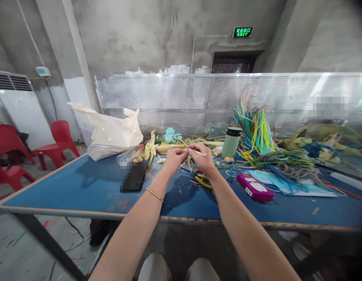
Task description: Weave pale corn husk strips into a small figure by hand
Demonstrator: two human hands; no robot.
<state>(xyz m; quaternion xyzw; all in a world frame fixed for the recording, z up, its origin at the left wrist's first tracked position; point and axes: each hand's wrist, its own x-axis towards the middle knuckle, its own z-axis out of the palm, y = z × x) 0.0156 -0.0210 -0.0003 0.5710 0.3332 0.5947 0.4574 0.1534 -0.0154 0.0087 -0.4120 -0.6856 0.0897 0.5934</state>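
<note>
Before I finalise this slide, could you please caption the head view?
The left hand and right hand meet at a thin pale strip above a cluttered blue table.

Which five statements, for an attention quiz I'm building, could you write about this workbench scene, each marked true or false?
1. A beaded bracelet circles the left arm. True.
2. The green tumbler lies on its side. False: it stands upright.
3. A pale strip shows at the fingers of the right hand. True.
4. The left hand is far from the right hand. False: the two are close together.
5. The plastic chairs are green. False: they are red.
</note>
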